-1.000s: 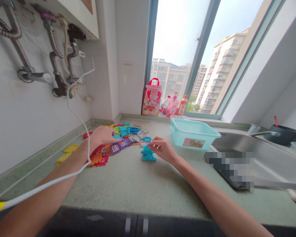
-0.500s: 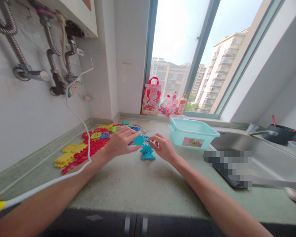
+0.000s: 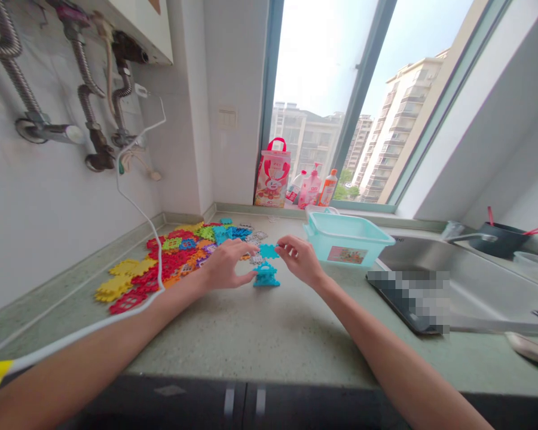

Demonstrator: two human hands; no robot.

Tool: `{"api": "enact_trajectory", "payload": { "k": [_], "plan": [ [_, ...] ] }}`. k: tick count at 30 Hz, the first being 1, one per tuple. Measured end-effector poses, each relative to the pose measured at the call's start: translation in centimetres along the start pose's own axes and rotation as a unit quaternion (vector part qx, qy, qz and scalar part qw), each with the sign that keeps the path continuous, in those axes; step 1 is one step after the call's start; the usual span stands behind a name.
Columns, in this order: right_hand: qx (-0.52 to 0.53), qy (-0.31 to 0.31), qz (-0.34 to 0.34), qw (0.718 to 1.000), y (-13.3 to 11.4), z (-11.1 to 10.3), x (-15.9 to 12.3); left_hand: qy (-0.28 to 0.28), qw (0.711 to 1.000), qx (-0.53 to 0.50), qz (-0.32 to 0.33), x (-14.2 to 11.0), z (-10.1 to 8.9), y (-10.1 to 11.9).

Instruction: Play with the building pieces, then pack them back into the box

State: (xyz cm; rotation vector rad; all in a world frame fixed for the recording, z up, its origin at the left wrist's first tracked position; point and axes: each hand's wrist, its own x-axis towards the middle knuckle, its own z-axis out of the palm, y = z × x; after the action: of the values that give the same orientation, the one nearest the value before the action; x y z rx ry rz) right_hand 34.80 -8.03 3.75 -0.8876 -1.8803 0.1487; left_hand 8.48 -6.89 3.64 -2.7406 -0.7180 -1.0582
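Observation:
Between the thumb and fingers of my right hand [image 3: 299,258] is a flat blue building piece [image 3: 269,251] with notched edges, held above the counter. Just below it stands a small blue structure [image 3: 266,275] made of similar notched pieces. My left hand [image 3: 229,264] is on the left of that structure, thumb and fingers apart with nothing between them, its thumb tip close to the structure's side. Behind and left of my left hand spreads a pile of notched pieces [image 3: 174,263] in red, yellow, green, orange and blue, partly hidden by that hand.
A turquoise plastic bin [image 3: 350,239] stands right of my hands, beside the steel sink [image 3: 470,292]. A dark tray, partly pixelated, lies at the sink's near left edge. Over my left forearm runs a white cable [image 3: 160,263]. Bottles and a bag [image 3: 272,179] line the windowsill.
My left hand has let go of the flat blue piece and opened, drawing slightly left. The piece is now in my right hand alone. The view has shifted slightly.

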Motion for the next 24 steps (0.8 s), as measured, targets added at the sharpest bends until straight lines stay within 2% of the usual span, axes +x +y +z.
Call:
{"api": "enact_trajectory", "payload": {
  "k": [4,9,19,24],
  "plan": [
    [-0.001,-0.001,0.024,1.000,0.7,0.0,-0.1,-0.050,0.996,-0.064,-0.039,-0.1,0.8,-0.4],
    [0.017,-0.012,0.056,0.998,0.9,0.3,-0.2,-0.093,0.990,-0.090,-0.062,0.0,1.7,0.0],
    [0.045,-0.022,0.058,0.997,0.9,0.5,-0.3,-0.081,0.980,-0.087,-0.161,0.5,2.6,0.1],
    [0.042,-0.083,0.037,0.995,1.9,-0.4,-0.3,-0.073,0.975,-0.099,-0.185,0.3,2.4,0.0]
  ]
}}
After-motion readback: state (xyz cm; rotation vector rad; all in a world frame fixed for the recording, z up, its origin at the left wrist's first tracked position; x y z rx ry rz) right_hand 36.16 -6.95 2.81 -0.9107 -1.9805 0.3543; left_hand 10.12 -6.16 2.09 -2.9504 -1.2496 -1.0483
